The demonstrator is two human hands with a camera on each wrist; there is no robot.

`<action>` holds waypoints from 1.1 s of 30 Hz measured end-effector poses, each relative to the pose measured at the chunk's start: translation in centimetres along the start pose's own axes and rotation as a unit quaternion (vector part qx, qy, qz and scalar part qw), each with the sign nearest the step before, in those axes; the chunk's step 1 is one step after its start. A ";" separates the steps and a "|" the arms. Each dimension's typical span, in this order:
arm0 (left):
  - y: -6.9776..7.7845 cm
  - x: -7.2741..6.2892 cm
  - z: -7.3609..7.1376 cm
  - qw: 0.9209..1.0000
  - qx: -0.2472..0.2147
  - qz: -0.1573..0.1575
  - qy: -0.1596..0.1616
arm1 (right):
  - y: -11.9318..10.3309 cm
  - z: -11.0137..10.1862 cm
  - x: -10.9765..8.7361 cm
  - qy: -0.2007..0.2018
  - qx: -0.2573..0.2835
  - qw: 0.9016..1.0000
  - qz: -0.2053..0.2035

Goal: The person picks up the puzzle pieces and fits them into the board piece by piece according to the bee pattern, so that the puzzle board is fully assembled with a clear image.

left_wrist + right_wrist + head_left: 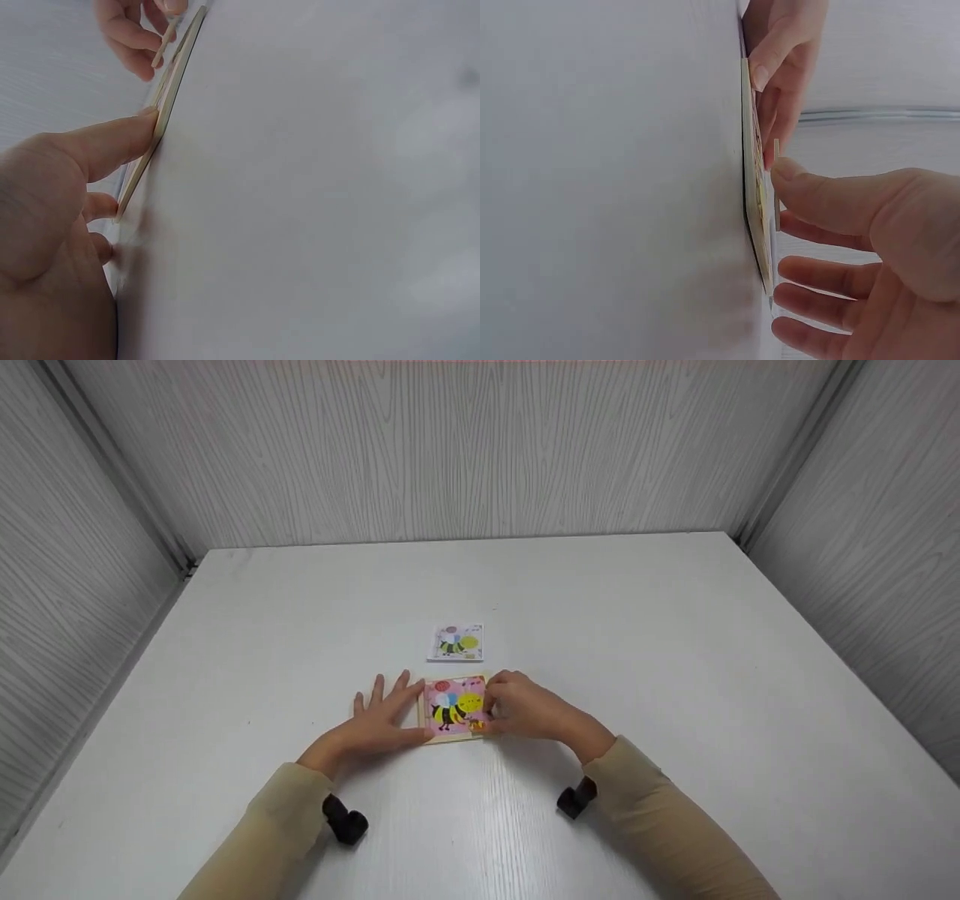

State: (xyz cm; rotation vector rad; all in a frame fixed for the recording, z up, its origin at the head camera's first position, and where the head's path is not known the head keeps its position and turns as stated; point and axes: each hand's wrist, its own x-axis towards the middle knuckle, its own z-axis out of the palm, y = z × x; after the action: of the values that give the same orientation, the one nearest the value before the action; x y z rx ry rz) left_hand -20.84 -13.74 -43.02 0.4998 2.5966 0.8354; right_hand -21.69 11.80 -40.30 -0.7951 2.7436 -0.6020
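Observation:
A wooden picture puzzle (pixel 454 709) with a bee on pink lies flat in a pale wooden frame (pixel 450 741). My left hand (pixel 379 720) rests at its left side, thumb on the near left corner and index finger at the far left one, the other fingers spread. At the puzzle's right side my right hand (pixel 521 706) pinches a thin wooden puzzle piece (pixel 777 191) between thumb and index finger. In the right wrist view this piece stands edge-on just over the puzzle, apart from it; its printed face is hidden.
Just beyond the puzzle lies a small white card (pixel 456 643) with the same bee picture. The white table (pixel 637 660) is bounded by grey wood-grain panels (pixel 450 450) at the back and sides. A black wrist device (pixel 346 821) sits at the left cuff, another at the right.

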 end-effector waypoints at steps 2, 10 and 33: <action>-0.1 -0.1 0.0 1.000 0.000 -0.001 -0.001 | 0.1 0.3 0.2 -0.002 0.001 1.000 0.006; -0.1 0.0 0.2 1.000 0.004 -0.001 0.001 | 0.6 0.7 0.5 0.002 0.030 0.999 0.026; 0.0 -0.1 0.1 1.000 -0.003 -0.002 0.007 | 0.7 0.7 0.6 0.001 0.042 0.999 0.028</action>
State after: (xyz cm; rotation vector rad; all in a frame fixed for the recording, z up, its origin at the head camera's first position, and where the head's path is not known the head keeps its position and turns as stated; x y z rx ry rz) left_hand -20.70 -13.73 -43.05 0.4871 2.6063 0.8493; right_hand -22.27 11.79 -41.35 -0.6952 2.7120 -0.7019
